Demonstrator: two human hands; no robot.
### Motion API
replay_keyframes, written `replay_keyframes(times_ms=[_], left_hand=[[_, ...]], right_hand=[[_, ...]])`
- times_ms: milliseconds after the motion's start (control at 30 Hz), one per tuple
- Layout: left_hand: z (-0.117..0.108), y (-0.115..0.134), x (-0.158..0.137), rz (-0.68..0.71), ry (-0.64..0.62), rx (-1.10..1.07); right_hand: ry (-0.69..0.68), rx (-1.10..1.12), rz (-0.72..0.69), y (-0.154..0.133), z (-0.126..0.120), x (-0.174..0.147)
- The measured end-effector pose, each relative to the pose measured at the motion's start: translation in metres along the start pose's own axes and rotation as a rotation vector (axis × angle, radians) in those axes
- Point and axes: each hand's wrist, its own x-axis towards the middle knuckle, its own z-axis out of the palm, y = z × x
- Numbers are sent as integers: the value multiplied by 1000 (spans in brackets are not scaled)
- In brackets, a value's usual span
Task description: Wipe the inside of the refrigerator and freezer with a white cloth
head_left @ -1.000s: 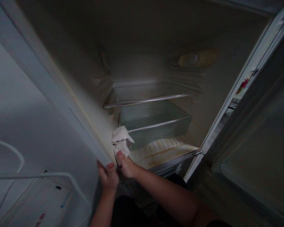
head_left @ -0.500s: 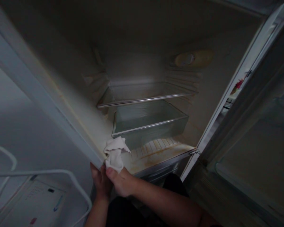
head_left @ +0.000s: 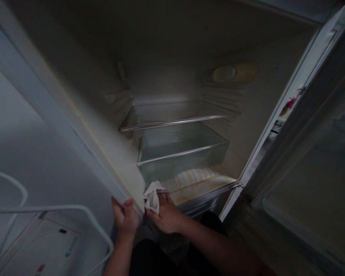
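Note:
My right hand (head_left: 168, 216) is closed around a crumpled white cloth (head_left: 153, 197). The cloth rests against the front left corner of the fridge floor (head_left: 186, 194), which has yellow-brown stains. Beside it, my left hand (head_left: 125, 219) is at the outer edge of the fridge frame (head_left: 103, 174), thumb up and fingers apart, with nothing seen in it. Just behind the cloth is a clear drawer (head_left: 186, 155) inside the fridge, under a glass shelf (head_left: 178, 122).
The fridge door (head_left: 313, 172) stands open on the right, hinged at a metal bracket (head_left: 236, 185). A yellowed lamp cover (head_left: 235, 73) is on the inner right wall. At the left, a white cable or tube (head_left: 60, 208) loops before a pale printed panel (head_left: 43, 245).
My right hand has moved right with the cloth, away from the left frame edge and onto the floor corner. The hands, close together before, are now apart; my left hand stays by the frame.

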Motion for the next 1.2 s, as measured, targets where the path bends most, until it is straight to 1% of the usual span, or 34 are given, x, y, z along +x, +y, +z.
replay_keyframes(times_ms=[67, 100, 267, 333, 400, 467, 567, 633, 667, 700, 767, 833, 900, 1000, 1133, 1200], left_hand=[[-2, -6, -4, -3, 15, -6], [-4, -9, -7, -1, 20, 4], [-10, -31, -28, 5, 38, 89], [-12, -40, -34, 20, 71, 135], [-14, -47, -38, 31, 75, 179], [-15, -50, -40, 30, 64, 195], [-16, -51, -40, 19, 70, 192], [-16, -48, -39, 15, 44, 178], [-15, -47, -38, 11, 27, 178], [-14, -45, -38, 1, 20, 193], [-11, -42, -36, -24, 44, 257], [-8, -39, -35, -38, 100, 322], [-6, -36, -35, -34, 113, 342], [-4, -32, -35, -40, 93, 323], [-2, -25, -35, -42, 69, 292], [0, -23, -35, -30, 74, 294]], right_hand=[[-24, -123, 87, 12, -13, -7], [-4, -179, 139, 18, -19, -11], [195, -435, 357, 51, -51, -24], [240, -552, 439, 65, -67, -30], [255, -663, 542, 80, -86, -37], [282, -767, 654, 96, -106, -45], [360, -873, 791, 119, -134, -57], [382, -894, 834, 129, -144, -62], [371, -899, 833, 131, -146, -63], [352, -905, 823, 132, -145, -64], [312, -917, 787, 128, -135, -63], [299, -913, 747, 118, -119, -59], [295, -864, 665, 106, -101, -53], [274, -679, 518, 92, -85, -38], [334, -331, 458, 78, -73, -6], [369, -156, 375, 64, -56, 12]])
